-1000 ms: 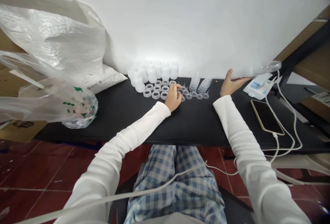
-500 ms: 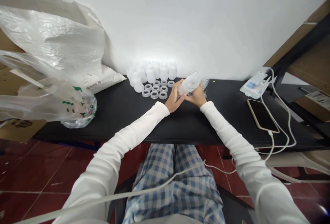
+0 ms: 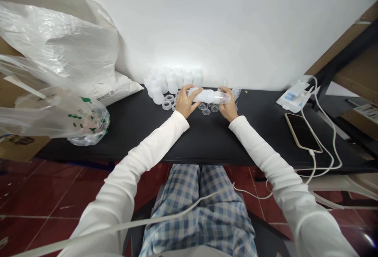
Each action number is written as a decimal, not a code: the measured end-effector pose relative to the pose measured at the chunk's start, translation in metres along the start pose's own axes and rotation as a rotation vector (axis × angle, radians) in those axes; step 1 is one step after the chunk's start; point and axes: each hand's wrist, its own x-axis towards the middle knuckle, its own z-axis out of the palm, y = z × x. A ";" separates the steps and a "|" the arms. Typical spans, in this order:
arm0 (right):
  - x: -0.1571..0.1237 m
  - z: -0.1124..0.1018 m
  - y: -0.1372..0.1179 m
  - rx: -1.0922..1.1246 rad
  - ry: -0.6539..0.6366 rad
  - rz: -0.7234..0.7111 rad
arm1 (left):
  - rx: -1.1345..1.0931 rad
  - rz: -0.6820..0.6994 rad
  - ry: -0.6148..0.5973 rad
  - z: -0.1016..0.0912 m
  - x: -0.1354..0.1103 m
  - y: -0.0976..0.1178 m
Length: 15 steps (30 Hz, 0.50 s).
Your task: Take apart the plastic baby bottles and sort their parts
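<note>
Fingers [image 3: 184,90] hold the bottle [image 3: 208,96] at 2 ends.

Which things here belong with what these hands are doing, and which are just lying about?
Seem to belong:
white bottle, in the left hand
clear cap at its end, in the right hand
ring collars
clear teats
bottle group by the wall

Apparently just lying about:
smartphone
charging cable
carrier bag
white sack

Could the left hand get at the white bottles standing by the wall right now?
Probably not immediately: the left hand is close to the standing bottles and the low rings look like no barrier, but its grip is on the held bottle, which it would likely release first.
</note>
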 end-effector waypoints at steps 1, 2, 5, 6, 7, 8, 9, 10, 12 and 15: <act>0.000 -0.001 -0.002 0.054 0.054 0.050 | 0.027 -0.008 -0.007 -0.001 0.000 -0.001; 0.000 -0.002 -0.004 0.104 0.102 0.099 | 0.043 -0.017 -0.005 -0.002 0.000 -0.002; 0.000 -0.005 -0.014 0.218 0.194 0.231 | 0.045 -0.024 0.047 -0.001 -0.001 -0.003; 0.000 -0.004 -0.017 0.248 0.209 0.265 | 0.037 -0.020 0.075 0.000 -0.001 -0.003; -0.001 -0.004 -0.020 0.274 0.212 0.289 | 0.026 -0.014 0.101 0.001 -0.002 -0.003; -0.001 -0.003 -0.022 0.292 0.202 0.303 | 0.011 -0.006 0.120 0.002 -0.003 -0.003; -0.002 -0.002 -0.023 0.301 0.181 0.305 | -0.006 0.006 0.130 0.003 -0.004 -0.003; -0.003 0.000 -0.024 0.297 0.156 0.293 | -0.023 0.022 0.129 0.004 -0.005 -0.003; -0.004 0.002 -0.024 0.255 0.125 0.256 | -0.038 0.059 0.117 0.008 -0.007 -0.003; -0.004 0.004 -0.019 0.180 0.160 0.268 | -0.058 0.154 0.077 0.014 -0.009 -0.005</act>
